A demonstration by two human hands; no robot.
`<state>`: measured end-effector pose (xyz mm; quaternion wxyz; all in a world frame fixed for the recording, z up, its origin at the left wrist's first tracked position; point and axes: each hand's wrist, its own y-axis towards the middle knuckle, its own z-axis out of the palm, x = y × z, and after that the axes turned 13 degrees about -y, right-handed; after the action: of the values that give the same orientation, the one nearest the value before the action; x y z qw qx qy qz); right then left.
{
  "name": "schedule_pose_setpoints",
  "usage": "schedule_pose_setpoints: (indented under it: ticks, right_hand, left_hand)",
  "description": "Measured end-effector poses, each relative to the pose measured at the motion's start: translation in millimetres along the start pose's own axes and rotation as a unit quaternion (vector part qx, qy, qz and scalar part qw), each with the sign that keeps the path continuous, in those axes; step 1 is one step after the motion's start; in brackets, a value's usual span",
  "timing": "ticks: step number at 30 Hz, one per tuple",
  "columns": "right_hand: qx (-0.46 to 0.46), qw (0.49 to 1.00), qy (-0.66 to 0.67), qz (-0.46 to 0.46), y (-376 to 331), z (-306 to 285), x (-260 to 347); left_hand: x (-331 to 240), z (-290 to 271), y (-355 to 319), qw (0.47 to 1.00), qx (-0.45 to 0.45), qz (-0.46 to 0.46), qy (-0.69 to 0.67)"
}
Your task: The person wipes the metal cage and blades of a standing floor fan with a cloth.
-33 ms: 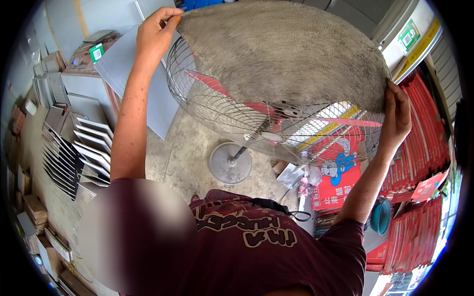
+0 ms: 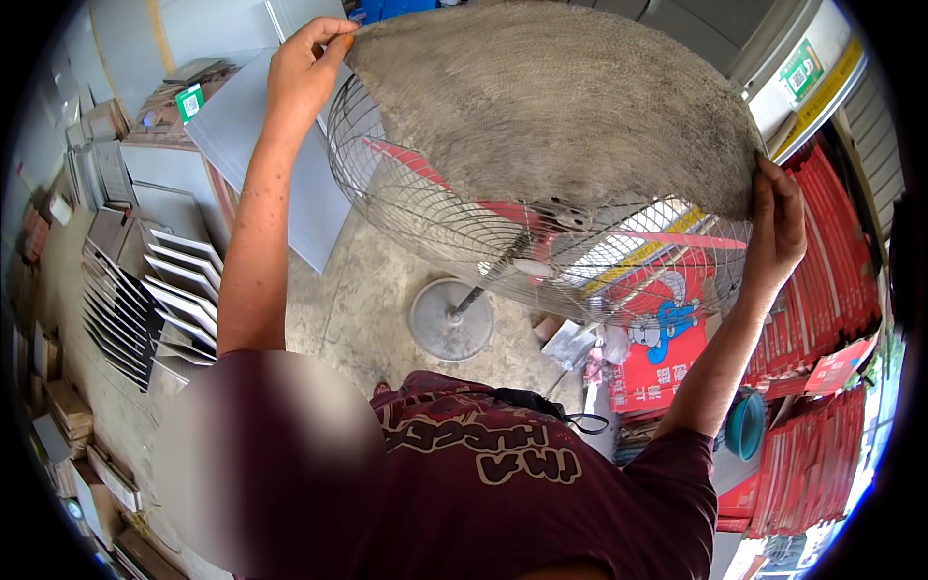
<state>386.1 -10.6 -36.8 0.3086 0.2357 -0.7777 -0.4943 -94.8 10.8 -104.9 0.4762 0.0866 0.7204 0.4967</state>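
Observation:
A large pedestal fan with a wire cage (image 2: 416,217), red blades and a round grey base (image 2: 452,319) stands in front of me. Draped over the upper part of the cage is a grey-brown, dusty mesh fan cover (image 2: 570,106). My left hand (image 2: 307,72) pinches the cover's far left corner between thumb and fingers. At the right edge, my right hand (image 2: 776,217) grips the cover beside the cage rim, its fingertips partly behind the mesh. Between both hands the cover is spread wide, and it hides the top of the cage.
Red flat boxes (image 2: 822,280) are stacked high on the right, near a teal basin (image 2: 744,425). Tile panels stand in a rack (image 2: 184,280) at left. A grey board (image 2: 290,164) leans behind my left arm. Scraps (image 2: 570,343) lie beside the fan base.

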Motion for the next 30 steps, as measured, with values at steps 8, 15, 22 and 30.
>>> schedule_pose_setpoints:
  ticks: [8, 15, 22, 30]
  right_hand:
    - [0.04, 0.995, -0.046, -0.079, 12.6, 19.5, 46.3]
    - [0.044, 0.991, -0.06, -0.111, 16.8, 38.8, 65.8]
    - [0.043, 0.978, -0.106, -0.174, 20.9, 45.9, 74.1]
    - [0.056, 0.974, -0.087, -0.202, 27.2, 61.1, 90.3]
  left_hand:
    - [50.5, -23.0, -21.5, 0.998, -0.008, -0.053, -0.047]
    - [81.2, -32.7, -41.0, 0.997, -0.017, -0.076, -0.031]
    - [97.6, -29.3, -57.2, 0.992, -0.016, -0.114, -0.058]
    - [115.2, -25.5, -77.4, 0.983, -0.022, -0.161, -0.083]
